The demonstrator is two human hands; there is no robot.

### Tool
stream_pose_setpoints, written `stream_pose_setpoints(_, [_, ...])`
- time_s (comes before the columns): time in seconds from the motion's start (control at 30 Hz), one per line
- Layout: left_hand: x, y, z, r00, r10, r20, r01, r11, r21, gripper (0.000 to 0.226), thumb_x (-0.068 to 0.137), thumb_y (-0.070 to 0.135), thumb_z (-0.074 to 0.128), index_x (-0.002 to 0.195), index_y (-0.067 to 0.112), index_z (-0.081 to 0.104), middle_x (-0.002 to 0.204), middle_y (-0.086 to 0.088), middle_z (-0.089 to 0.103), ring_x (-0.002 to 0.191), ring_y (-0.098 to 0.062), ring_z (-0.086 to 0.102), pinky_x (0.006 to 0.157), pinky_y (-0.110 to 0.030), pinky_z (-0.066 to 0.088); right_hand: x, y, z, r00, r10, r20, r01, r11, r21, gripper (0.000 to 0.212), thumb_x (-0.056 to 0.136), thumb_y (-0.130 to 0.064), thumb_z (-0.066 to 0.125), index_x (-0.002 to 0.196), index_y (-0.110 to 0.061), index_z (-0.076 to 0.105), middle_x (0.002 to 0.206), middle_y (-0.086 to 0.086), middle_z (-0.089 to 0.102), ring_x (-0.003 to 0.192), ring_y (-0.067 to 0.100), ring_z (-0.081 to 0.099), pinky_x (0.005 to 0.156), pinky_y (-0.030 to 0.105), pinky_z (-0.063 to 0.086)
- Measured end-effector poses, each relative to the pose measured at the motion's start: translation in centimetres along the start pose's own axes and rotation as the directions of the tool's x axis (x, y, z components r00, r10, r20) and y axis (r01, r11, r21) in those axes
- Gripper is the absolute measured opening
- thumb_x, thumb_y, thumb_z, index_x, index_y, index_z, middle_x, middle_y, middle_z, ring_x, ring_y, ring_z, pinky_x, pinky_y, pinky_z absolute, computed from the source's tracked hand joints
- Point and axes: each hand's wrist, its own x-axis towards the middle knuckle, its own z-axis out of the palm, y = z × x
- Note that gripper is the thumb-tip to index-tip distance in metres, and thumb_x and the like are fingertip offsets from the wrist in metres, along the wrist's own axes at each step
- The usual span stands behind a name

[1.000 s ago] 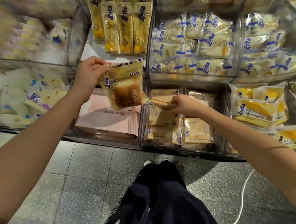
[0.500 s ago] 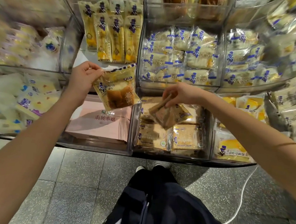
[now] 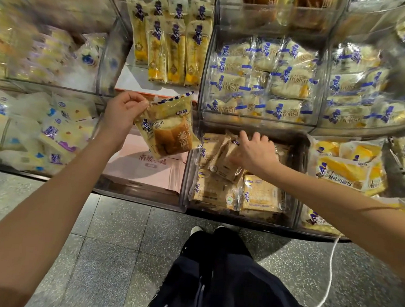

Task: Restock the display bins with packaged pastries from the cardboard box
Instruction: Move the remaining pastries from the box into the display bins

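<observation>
My left hand pinches the top corner of a clear bread packet, which hangs above a pink cardboard box lying in the lower left-middle bin. My right hand reaches into the clear lower middle bin and grips tan pastry packets that stand tilted against each other. Flat tan packets lie at the bin's front.
Clear bins surround these: long yellow packets above, blue-striped packets upper right, yellow packets right, white packets left. Grey tiled floor, my dark trousers and a white cable lie below.
My right hand lifted tan packets from the middle bin, then lowered them back in, tilted upright. My left hand and its bread packet stayed roughly in place.
</observation>
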Motion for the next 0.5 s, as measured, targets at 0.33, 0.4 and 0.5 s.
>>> stream_pose_setpoints(0.33, [0.5, -0.5, 0.3, 0.998, -0.061, -0.021, 0.059, 0.996, -0.064, 0.021, 0.092, 0.008, 0.061, 0.080, 0.025, 0.061, 0.079, 0.000, 0.067, 0.074, -0.017, 0.063, 0.069, -0.033, 0.050, -1.8, -0.8, 1.2, 0.991, -0.021, 0.131, -0.047, 0.865, 0.500, 0.080, 0.084, -0.025, 0.076, 0.148, -0.026, 0.029, 0.135, 0.022, 0.043, 0.092, 0.029, 0.057, 0.082, 0.035, 0.046])
stream_pose_setpoints(0.4, [0.5, -0.7, 0.5, 0.998, -0.061, -0.030, 0.059, 0.995, -0.079, 0.020, 0.093, 0.007, 0.061, 0.081, 0.023, 0.060, 0.077, 0.003, 0.067, 0.072, -0.013, 0.063, 0.067, -0.031, 0.051, -1.9, -0.6, 1.1, 0.992, -0.060, 0.110, -0.020, 0.787, 0.616, 0.073, 0.084, -0.012, 0.074, 0.144, -0.027, 0.037, 0.136, 0.020, 0.040, 0.085, 0.022, 0.055, 0.077, 0.024, 0.046])
stream_pose_setpoints(0.5, [0.6, -0.5, 0.7, 0.998, -0.057, -0.017, 0.055, 0.995, -0.083, 0.020, 0.093, 0.008, 0.061, 0.082, 0.023, 0.060, 0.077, 0.004, 0.067, 0.070, -0.010, 0.064, 0.066, -0.031, 0.051, -1.8, 0.1, 0.4, 0.996, -0.088, 0.033, 0.041, 0.726, 0.686, 0.058, 0.087, -0.020, 0.071, 0.139, -0.029, 0.048, 0.131, 0.013, 0.049, 0.101, 0.021, 0.054, 0.081, 0.021, 0.046])
